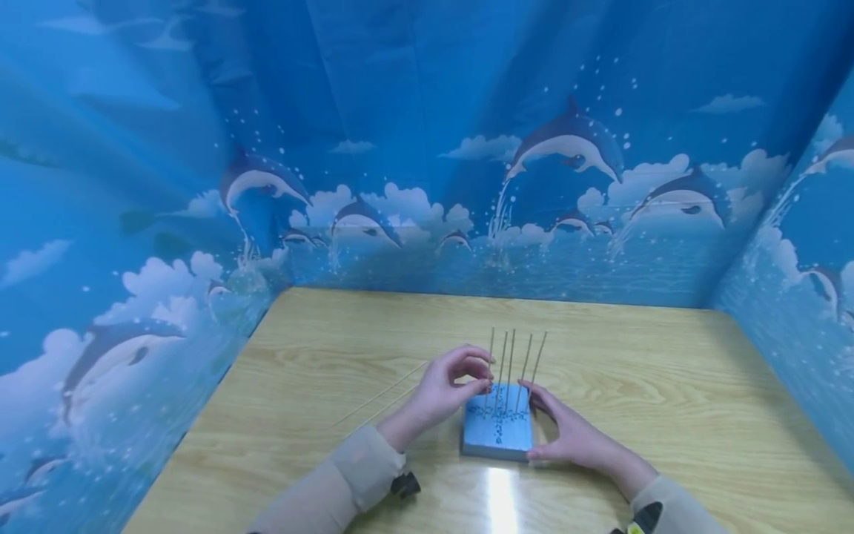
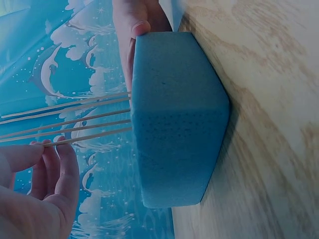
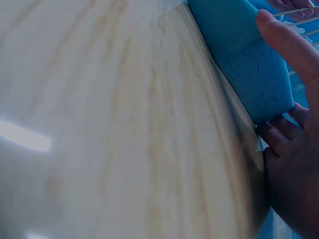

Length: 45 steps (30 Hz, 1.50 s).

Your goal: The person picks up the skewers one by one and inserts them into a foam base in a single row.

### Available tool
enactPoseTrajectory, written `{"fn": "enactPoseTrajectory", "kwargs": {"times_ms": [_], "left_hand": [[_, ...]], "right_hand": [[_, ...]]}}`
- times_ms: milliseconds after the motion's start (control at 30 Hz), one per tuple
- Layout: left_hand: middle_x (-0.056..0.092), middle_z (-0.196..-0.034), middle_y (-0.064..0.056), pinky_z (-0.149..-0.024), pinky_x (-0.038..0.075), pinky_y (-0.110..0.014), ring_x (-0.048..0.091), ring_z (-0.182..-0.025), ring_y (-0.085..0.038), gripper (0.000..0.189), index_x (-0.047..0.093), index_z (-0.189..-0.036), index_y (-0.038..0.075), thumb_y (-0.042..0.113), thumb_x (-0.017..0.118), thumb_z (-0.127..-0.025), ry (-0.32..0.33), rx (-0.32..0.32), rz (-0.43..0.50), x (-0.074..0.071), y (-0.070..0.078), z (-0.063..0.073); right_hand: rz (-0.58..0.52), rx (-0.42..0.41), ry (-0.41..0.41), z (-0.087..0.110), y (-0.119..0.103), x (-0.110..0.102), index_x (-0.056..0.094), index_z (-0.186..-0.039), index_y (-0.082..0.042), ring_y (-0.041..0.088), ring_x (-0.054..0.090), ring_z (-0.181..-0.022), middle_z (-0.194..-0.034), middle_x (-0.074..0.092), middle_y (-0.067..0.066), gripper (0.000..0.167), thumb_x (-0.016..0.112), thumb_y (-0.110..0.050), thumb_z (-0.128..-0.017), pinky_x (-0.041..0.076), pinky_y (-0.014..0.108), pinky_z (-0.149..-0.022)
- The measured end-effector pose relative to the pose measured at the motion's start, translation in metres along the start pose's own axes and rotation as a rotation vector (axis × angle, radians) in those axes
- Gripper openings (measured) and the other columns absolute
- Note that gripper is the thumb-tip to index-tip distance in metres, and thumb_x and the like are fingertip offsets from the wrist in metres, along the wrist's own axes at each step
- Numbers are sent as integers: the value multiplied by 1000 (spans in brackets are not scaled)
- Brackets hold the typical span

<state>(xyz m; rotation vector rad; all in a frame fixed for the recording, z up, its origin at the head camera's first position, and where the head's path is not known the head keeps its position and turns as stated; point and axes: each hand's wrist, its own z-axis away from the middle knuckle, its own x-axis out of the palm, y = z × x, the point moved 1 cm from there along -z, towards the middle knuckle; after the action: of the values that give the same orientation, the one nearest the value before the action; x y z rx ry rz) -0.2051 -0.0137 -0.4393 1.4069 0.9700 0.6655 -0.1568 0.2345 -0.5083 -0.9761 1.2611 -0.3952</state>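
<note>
A blue foam block (image 1: 480, 434) lies flat on the table, its top marked with a cross of small dark spots. Several thin wooden sticks (image 1: 511, 360) stand upright in it, some leaning slightly right. My left hand (image 1: 448, 380) is at the block's left side, thumb and fingertips pinching the leftmost stick (image 2: 99, 135) partway up; its lower end meets the foam. With my right hand (image 1: 570, 436) I grip the block's right side, thumb at the near corner and fingers around the far corner. In the right wrist view, the thumb (image 3: 286, 40) presses on the foam's edge.
Two loose sticks (image 1: 380, 394) lie on the wood-grain table (image 1: 333, 334) left of the block, one partly behind my left forearm. A blue curtain (image 1: 414, 148) printed with dolphins surrounds the table's back and sides.
</note>
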Motion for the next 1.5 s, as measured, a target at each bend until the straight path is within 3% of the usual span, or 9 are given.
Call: {"fn": "enactPoseTrajectory", "kwargs": {"times_ms": [233,500,733,933,1067,1233,1367,1500], "left_hand": [[68,-109,-19,-86,60,-27,66,-99,-19,36,62,-122,10,-4,64,-89,-15,-4,26,1,-1,1],[70,-104,-8,-86,60,-25,67,-99,-16,36,62,-124,10,-2,65,-90,-7,-10,-5,1,-4,2],[70,-103,-9,-85,59,-25,67,-98,-16,33,64,-120,11,-1,67,-89,-4,2,-5,-1,-7,1],[71,-110,-12,-93,58,-30,67,-101,-14,36,64,-124,9,4,70,-88,-56,48,-27,-11,-5,0],[68,-114,-19,-92,59,-33,68,-102,-18,39,61,-128,4,3,68,-89,-78,55,-33,-31,2,-4],[66,-114,-19,-89,60,-33,66,-107,-32,41,58,-131,2,2,65,-91,-75,-40,-13,-71,14,-9],[65,-116,-21,-92,59,-38,66,-106,-31,42,54,-135,2,5,63,-93,-107,-100,-22,-104,19,-10],[64,-118,-20,-92,59,-40,65,-108,-32,43,52,-137,2,11,62,-96,-145,-165,-53,-131,15,-10]], "right_hand": [[-36,14,1,1,1,0,21,-156,-6,46,36,-140,-156,33,25,118,89,-38,-66,18,71,-114],[-22,12,1,1,2,0,20,-156,-7,47,37,-140,-156,33,26,118,89,-41,-66,19,72,-113],[-30,28,-8,1,2,0,21,-157,-8,47,36,-141,-156,32,26,120,88,-44,-64,17,71,-114],[-29,40,-11,1,1,0,20,-157,-8,46,35,-142,-157,31,24,120,88,-43,-65,16,70,-115],[-17,34,-4,0,0,0,20,-157,-8,46,36,-141,-157,30,25,121,88,-45,-64,18,69,-115],[-17,41,-7,1,-1,0,19,-157,-9,47,36,-140,-157,29,26,121,88,-44,-64,19,69,-114],[-20,56,-12,1,0,1,19,-157,-9,47,36,-141,-157,29,27,121,88,-43,-64,18,69,-115],[-23,65,-13,1,-1,1,19,-157,-10,47,35,-141,-156,30,27,121,89,-42,-64,17,69,-115]]}}
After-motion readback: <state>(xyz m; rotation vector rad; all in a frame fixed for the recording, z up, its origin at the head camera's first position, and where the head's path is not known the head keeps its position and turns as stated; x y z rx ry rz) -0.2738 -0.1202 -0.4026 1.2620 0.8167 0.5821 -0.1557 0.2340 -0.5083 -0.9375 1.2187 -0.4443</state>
